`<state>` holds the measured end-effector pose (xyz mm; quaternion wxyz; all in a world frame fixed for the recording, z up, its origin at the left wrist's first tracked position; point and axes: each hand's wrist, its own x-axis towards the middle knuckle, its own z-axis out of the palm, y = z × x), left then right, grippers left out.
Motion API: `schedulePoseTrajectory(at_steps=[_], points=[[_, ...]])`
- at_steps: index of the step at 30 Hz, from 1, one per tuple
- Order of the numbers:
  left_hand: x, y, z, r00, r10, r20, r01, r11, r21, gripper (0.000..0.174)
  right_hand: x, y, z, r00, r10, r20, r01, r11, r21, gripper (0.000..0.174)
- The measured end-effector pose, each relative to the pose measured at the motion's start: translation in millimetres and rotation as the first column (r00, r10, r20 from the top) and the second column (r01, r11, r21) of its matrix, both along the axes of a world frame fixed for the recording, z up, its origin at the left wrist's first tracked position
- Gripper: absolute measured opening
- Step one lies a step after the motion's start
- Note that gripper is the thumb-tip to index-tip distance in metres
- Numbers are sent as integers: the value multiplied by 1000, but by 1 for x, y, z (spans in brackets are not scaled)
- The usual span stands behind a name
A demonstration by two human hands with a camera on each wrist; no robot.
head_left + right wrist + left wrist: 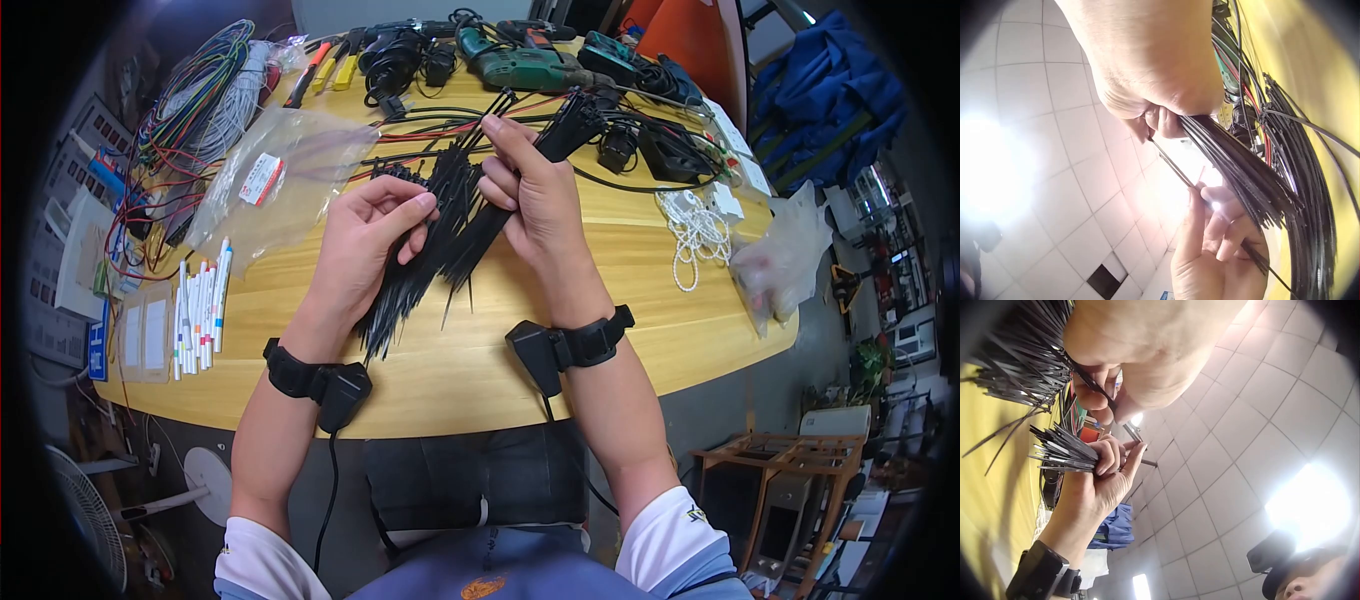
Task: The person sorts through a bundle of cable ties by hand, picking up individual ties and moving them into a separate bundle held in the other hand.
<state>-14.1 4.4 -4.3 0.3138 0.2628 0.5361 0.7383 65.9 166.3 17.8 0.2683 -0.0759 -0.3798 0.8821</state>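
The right hand (545,195) grips a thick bundle of black cable ties (480,240) and has thumb and forefinger together at a thin tie end. Facing it, the left hand (375,235) pinches a few thin black ties (1100,390) between thumb and fingers. In the right wrist view, thin ties run between the fingertips of both hands, and the held bundle (1241,169) hangs out below the right hand's curled fingers. A second pile of black ties (400,300) lies on the table under and beside the left hand.
A clear plastic bag (290,180), marker pens (203,310) and coiled wires (205,100) are at the left. Green power tools (520,65) and black cables lie at the back. White cord (690,235) and another plastic bag (785,260) sit at the right.
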Motion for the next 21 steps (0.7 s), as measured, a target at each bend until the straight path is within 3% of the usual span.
schedulePoseTrajectory(at_steps=[21], points=[[1, 1, 1, 1000, -13, -12, 14, 1000, 6, 11, 2, -1, 2, 999, -36, -16, 36, 999, 12, 14]])
